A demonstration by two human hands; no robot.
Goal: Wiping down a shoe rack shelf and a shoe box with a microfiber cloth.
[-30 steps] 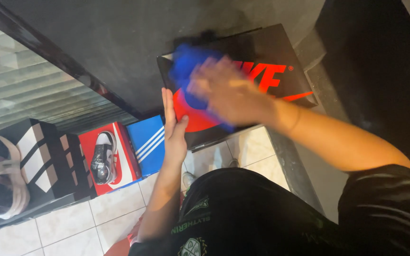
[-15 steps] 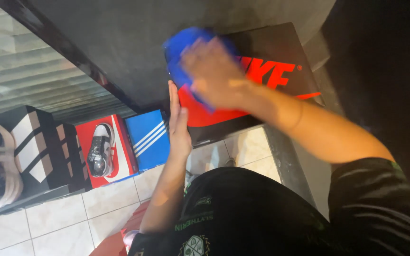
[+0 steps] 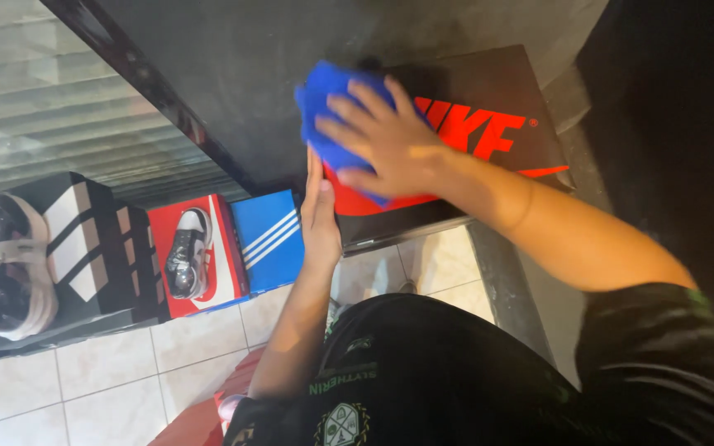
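A black shoe box [image 3: 502,91] with red markings lies on a dark tabletop [image 3: 233,66]. My right hand [image 3: 386,136] presses a blue cloth [image 3: 328,107] flat on the box lid, fingers spread over it. My left hand [image 3: 320,211] lies flat against the box's left side, fingers straight and together, steadying it.
On the tiled floor [image 3: 126,380] below stand a blue striped shoe box [image 3: 270,239], a red box with a shoe picture [image 3: 192,252] and a black-and-tan box [image 3: 84,239]. A shoe wrapped in clear plastic [image 3: 2,264] sits at far left. Window blinds [image 3: 35,107] are upper left.
My right hand has slid the blue cloth across the lid toward the box's left end. My left hand has stayed against the box's side.
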